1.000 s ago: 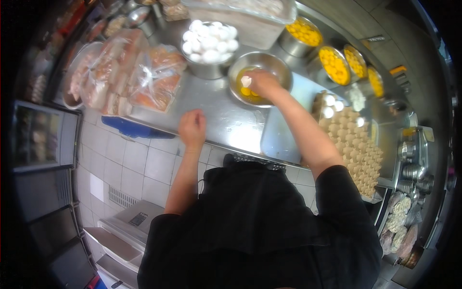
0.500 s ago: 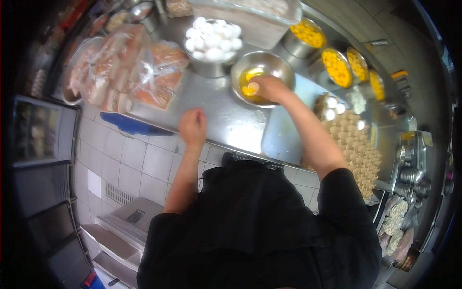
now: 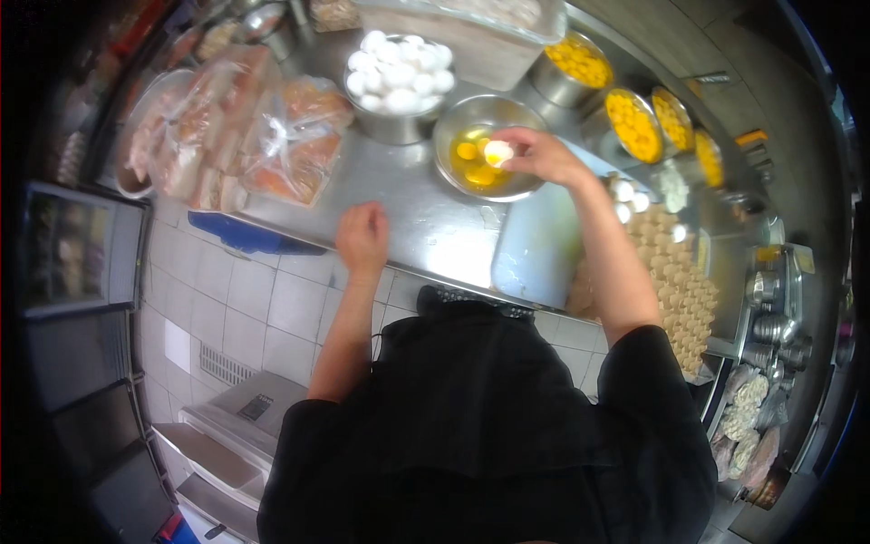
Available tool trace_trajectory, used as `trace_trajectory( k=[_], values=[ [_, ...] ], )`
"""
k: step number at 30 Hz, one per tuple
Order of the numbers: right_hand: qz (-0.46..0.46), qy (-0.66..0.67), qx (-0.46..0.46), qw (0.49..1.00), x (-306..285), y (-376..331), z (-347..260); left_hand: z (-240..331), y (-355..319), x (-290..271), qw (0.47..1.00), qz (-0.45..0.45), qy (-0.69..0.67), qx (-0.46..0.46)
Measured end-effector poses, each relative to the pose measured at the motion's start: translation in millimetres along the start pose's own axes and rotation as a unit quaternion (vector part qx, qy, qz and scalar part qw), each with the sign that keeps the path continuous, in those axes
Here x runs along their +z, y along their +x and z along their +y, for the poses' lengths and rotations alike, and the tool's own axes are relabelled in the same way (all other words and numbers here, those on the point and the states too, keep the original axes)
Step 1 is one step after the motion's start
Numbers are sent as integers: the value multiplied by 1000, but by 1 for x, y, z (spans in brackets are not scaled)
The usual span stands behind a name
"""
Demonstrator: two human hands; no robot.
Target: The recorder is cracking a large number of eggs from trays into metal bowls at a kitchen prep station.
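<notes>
My right hand (image 3: 544, 156) pinches a white eggshell (image 3: 497, 150) with some yellow in it, over the right part of a steel mixing bowl (image 3: 450, 174). Several raw yolks (image 3: 480, 174) lie in clear egg white at the bottom of that bowl. My left hand (image 3: 363, 234) is a closed fist at the front edge of the steel counter (image 3: 426, 222); nothing shows in its fingers. Beyond it, a steel pot (image 3: 396, 128) is heaped with whole white eggs (image 3: 401, 74).
A pale cutting board (image 3: 536, 249) lies right of the bowl. Beside it are cardboard egg trays (image 3: 657, 254) with a few white eggs (image 3: 623, 192). Steel containers of yellow pieces (image 3: 633, 125) stand at the far right. Bagged meat (image 3: 299, 136) sits at the left, a large tub (image 3: 453, 50) behind.
My right hand has risen from inside the bowl and moved right, lifting the eggshell off the yolks. My left hand stays at the counter edge.
</notes>
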State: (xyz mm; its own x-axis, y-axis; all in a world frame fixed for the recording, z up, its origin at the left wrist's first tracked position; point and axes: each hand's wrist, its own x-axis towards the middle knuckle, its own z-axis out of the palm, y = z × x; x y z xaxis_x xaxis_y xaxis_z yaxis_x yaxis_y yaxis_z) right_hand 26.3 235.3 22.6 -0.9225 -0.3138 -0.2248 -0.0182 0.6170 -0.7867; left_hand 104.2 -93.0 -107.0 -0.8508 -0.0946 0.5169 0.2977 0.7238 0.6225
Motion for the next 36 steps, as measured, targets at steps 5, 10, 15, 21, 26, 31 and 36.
trace_trajectory(
  k=[5, 10, 15, 21, 26, 31, 36],
  values=[
    [37, -49, 20, 998, -5, -8, -14, 0, -1, 1, 1000, 0, -1, -9],
    [49, -74, -9, 996, -2, -13, -21, -1, -1, 2, 1000, 2, -6, -6],
    [66, -84, -33, 994, 1, -14, -19, -2, 0, 3, 1000, 2, -2, -3],
    [69, -72, -72, 992, 2, -15, -28, -2, -1, 4, 1000, 10, -22, -18],
    [120, -27, -101, 987, 2, 4, -42, 0, -1, 2, 1000, 11, -12, -18],
    [206, 6, -117, 972, -1, 51, -76, 1, 1, 0, 1000, 4, -6, -9],
    [317, -2, -204, 926, 6, 108, -101, 4, 2, -2, 1000, 8, -14, -15]
  ],
)
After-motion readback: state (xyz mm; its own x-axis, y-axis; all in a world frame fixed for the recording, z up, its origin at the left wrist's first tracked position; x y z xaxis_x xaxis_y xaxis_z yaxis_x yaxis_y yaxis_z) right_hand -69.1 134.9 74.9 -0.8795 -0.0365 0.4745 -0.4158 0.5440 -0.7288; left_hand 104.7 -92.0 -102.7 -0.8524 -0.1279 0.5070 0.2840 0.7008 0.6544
